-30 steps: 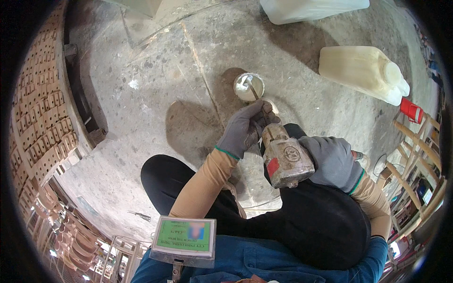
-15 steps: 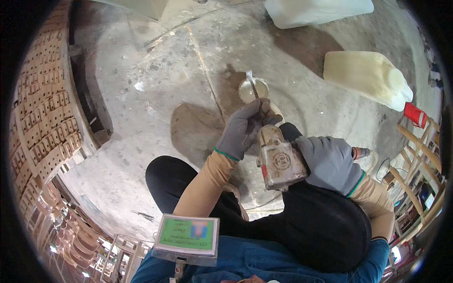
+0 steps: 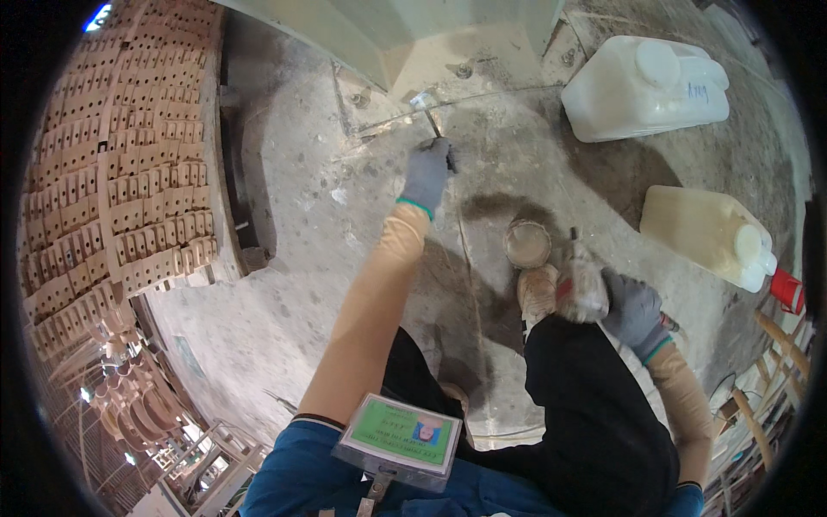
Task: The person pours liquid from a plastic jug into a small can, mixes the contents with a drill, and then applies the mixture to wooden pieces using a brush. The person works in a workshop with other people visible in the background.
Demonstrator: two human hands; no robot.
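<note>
My left hand [image 3: 426, 177], in a grey glove, reaches forward over the concrete floor. Its fingers close around a thin metal rod [image 3: 434, 126] with a flat, white-coated tip, which is close to the base of a large metal post. My gloved right hand [image 3: 636, 315] grips a worn, stained handheld power tool [image 3: 582, 289] beside my right knee. A short dark tip sticks out from the tool's front. Left of that tip, a round cup [image 3: 527, 244] with beige contents stands on the floor, just ahead of my shoe [image 3: 538, 291].
At the right stand a white jug [image 3: 642, 99] and a jug of yellowish liquid [image 3: 702, 234], with a red container [image 3: 786, 291] beside it. Stacked drilled wooden parts [image 3: 129, 172] line the left. The bolted metal post [image 3: 405, 43] rises ahead. Wooden frames [image 3: 775, 370] are at the lower right.
My left hand has moved forward and left with the rod, away from the tool and cup. My right hand has shifted rightward with the tool. The view has also shifted.
</note>
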